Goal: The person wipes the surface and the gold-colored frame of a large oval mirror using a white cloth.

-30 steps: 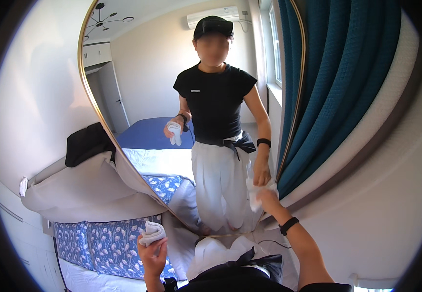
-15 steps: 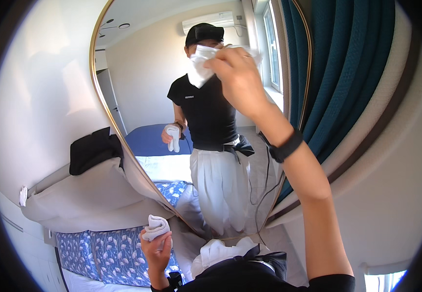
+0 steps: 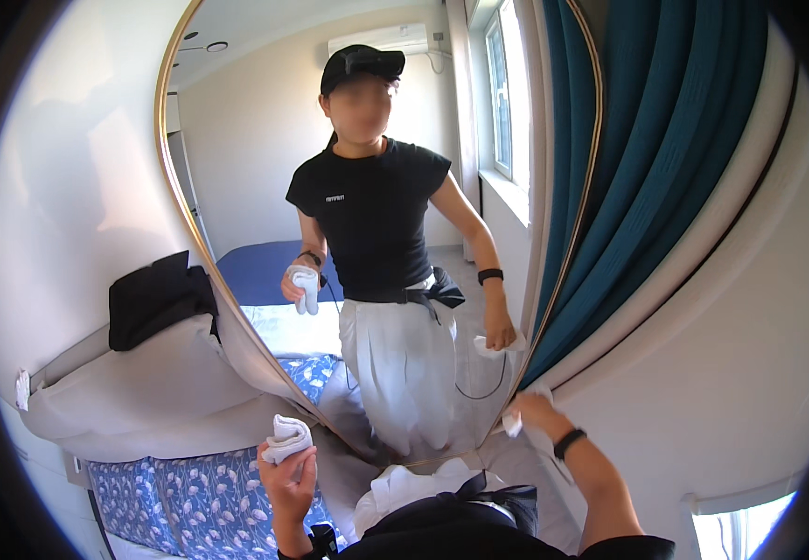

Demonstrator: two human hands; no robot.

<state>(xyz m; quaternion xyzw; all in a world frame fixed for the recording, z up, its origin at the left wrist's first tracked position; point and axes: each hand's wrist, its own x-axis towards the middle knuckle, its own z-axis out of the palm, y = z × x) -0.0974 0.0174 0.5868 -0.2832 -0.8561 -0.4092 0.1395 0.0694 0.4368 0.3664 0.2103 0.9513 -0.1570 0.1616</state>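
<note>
My left hand (image 3: 288,485), low and left of the middle, grips a folded white cloth (image 3: 288,437) between thumb and fingers. The cloth is rolled into a thick pad and stands up above the fingertips. On the lower right, my right hand (image 3: 537,413) is closed around a thin white tissue (image 3: 513,424), and only a small part of it pokes out. This hand is slightly blurred, near the lower right edge of a tall mirror with a gold frame (image 3: 161,112). My reflection shows both hands and the white things in them.
Teal curtains (image 3: 694,140) hang right of the mirror. To the left, a grey padded headboard (image 3: 125,401) carries a black cloth (image 3: 162,301) and, at its far end, a small white crumpled thing (image 3: 22,389). Blue floral pillows (image 3: 204,499) lie below it.
My right hand has come down from high in front of the mirror to the lower right, still holding the tissue, now bunched. My left hand has hardly moved.
</note>
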